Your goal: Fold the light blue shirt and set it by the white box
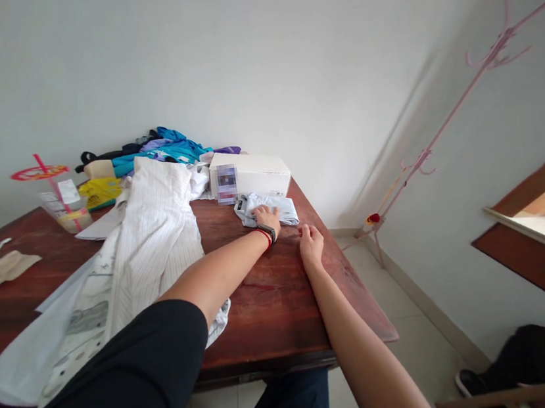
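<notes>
My left hand (267, 218) lies with its fingers flat on a small folded pale blue-white cloth (273, 205) near the far right corner of the dark wooden table (266, 311). A black band and a red string circle that wrist. My right hand (311, 242) rests on the table surface just right of it, fingers curled under, with nothing visible in it. A white striped shirt (157, 235) is spread across the table to the left of my left arm.
A white cardboard box (249, 174) stands behind the folded cloth. Behind it lies a heap of blue, purple and black clothes (161, 148). A plastic cup with a red straw (61, 203) and a yellow packet (99, 192) stand at the left. A pink coat stand (441, 123) leans at the right wall.
</notes>
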Tool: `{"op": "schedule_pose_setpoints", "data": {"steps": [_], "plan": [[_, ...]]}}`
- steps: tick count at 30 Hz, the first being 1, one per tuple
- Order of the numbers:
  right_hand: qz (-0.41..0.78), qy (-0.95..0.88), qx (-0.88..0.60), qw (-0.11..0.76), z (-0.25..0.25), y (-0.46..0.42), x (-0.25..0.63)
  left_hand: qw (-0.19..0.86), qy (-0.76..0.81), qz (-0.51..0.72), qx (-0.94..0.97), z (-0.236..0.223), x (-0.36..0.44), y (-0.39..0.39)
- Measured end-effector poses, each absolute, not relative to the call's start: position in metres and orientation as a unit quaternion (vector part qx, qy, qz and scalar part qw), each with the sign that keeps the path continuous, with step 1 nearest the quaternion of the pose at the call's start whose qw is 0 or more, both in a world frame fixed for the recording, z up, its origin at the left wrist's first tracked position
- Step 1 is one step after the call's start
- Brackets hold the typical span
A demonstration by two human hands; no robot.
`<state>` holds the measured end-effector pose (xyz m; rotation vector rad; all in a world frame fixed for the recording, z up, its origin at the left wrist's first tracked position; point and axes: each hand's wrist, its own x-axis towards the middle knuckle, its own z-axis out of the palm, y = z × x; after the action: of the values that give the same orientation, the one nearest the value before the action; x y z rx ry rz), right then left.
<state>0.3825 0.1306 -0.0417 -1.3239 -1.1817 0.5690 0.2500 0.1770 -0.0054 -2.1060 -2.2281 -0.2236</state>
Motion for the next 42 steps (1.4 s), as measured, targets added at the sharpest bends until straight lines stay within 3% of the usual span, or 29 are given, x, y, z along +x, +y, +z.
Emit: {"op": "schedule_pose_setpoints", "data": {"steps": [14, 19, 24, 28, 32, 37, 42], "plan": [[0.295, -0.528, -0.535, 0.589, -0.042, 0.129, 0.381, 0.005, -0.683, -0.086, -0.725, 0.023, 0.227, 0.154], [0.318, -0.522, -0.526, 0.592, -0.043, 0.130, 0.381, -0.018, -0.631, -0.082, -0.771, 0.025, 0.164, 0.086], [0.341, -0.513, -0.511, 0.599, -0.046, 0.130, 0.383, -0.055, -0.689, -0.104, -0.715, 0.051, 0.083, 0.037], [0.352, -0.503, -0.499, 0.611, -0.046, 0.129, 0.384, 0.013, -0.747, -0.168, -0.643, 0.074, 0.021, 0.028], [0.369, -0.475, -0.487, 0.633, -0.048, 0.129, 0.387, 0.089, -0.786, -0.207, -0.576, 0.058, -0.021, 0.020], [0.395, -0.416, -0.477, 0.666, -0.050, 0.130, 0.393, 0.063, -0.793, -0.219, -0.565, 0.031, -0.038, 0.008], [0.414, -0.387, -0.472, 0.676, -0.046, 0.127, 0.396, 0.067, -0.749, -0.311, -0.581, 0.041, -0.034, 0.003]]}}
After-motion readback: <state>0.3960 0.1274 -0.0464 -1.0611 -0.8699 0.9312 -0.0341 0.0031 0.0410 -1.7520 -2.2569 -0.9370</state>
